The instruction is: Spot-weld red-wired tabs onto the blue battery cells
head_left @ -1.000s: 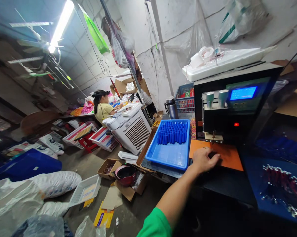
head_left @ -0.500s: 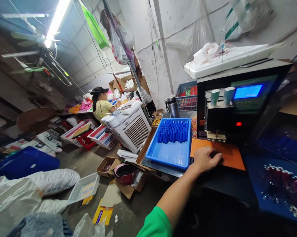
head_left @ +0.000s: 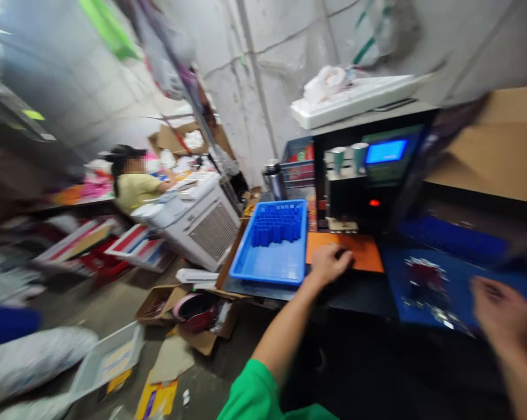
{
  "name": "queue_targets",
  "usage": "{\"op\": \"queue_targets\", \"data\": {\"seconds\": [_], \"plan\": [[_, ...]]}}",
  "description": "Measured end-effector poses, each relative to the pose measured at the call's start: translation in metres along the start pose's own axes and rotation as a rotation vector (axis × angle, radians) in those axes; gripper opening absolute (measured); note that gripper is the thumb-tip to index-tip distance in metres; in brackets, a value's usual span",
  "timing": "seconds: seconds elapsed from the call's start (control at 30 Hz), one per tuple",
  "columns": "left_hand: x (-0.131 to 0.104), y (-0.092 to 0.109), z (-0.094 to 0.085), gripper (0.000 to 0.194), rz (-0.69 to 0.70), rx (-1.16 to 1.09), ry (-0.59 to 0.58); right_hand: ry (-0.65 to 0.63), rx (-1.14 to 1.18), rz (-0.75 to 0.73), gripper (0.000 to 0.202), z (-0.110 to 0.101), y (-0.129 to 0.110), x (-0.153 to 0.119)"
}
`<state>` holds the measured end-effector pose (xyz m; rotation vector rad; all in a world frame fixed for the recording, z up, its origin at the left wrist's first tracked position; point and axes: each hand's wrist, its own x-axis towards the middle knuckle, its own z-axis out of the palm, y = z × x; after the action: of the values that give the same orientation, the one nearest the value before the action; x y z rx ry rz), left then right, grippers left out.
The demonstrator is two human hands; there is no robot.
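My left hand (head_left: 331,262) rests at the near edge of an orange board (head_left: 365,254), in front of a black machine (head_left: 351,201) with a lit blue screen. Its fingers bend down and its thumb stands apart; I see nothing held. To its left is a light-blue tray (head_left: 269,271) with rows of blue cylinders (head_left: 276,227) standing at its far end. My right hand (head_left: 503,309), smeared by motion, is over a dark-blue surface (head_left: 394,286), to the right of a pile of dark-red pieces with shiny metal ends (head_left: 427,280); its fingers are unclear.
Two small cups (head_left: 359,156) sit on the machine's ledge. A steel flask (head_left: 274,179) and a plastic crate (head_left: 299,166) stand behind the tray. Cardboard (head_left: 495,151) rises at right. A person in yellow (head_left: 138,189) sits beyond the air cooler (head_left: 208,227). Boxes (head_left: 158,306) are on the floor.
The view has swung right, so the tray and machine appear farther left. My right hand has come into view at the right. My left hand stays at the orange board.
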<state>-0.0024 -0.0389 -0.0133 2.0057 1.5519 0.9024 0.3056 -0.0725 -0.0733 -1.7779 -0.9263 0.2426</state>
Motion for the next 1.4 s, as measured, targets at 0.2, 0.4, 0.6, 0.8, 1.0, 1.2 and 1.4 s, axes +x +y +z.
{"op": "queue_targets", "data": {"seconds": [0.2,0.4,0.6,0.8,1.0,1.2,1.4], "plan": [[0.032,-0.006,-0.004,0.034,0.035,-0.174,0.045,-0.103,0.092,0.044,0.045,0.001,-0.005,0.033],[0.046,-0.014,-0.001,0.04,0.063,-0.161,0.077,-0.198,0.089,-0.07,0.023,0.012,-0.006,0.062],[0.047,-0.014,-0.001,0.04,0.044,-0.114,0.085,-0.492,-0.138,-0.18,0.013,0.031,-0.046,0.073],[0.046,-0.009,-0.003,0.04,0.036,-0.09,0.081,-0.611,-0.454,-0.218,0.009,0.057,-0.077,0.077],[0.043,-0.004,-0.005,0.039,0.047,-0.098,0.089,-0.646,-0.571,-0.159,0.01,0.069,-0.079,0.078],[0.044,-0.007,-0.003,0.037,0.056,-0.095,0.09,-0.563,-0.298,-0.094,0.013,0.077,-0.063,0.085],[0.045,-0.006,-0.003,0.038,0.036,-0.089,0.085,-0.449,0.211,0.036,0.019,0.073,-0.06,0.084]]}}
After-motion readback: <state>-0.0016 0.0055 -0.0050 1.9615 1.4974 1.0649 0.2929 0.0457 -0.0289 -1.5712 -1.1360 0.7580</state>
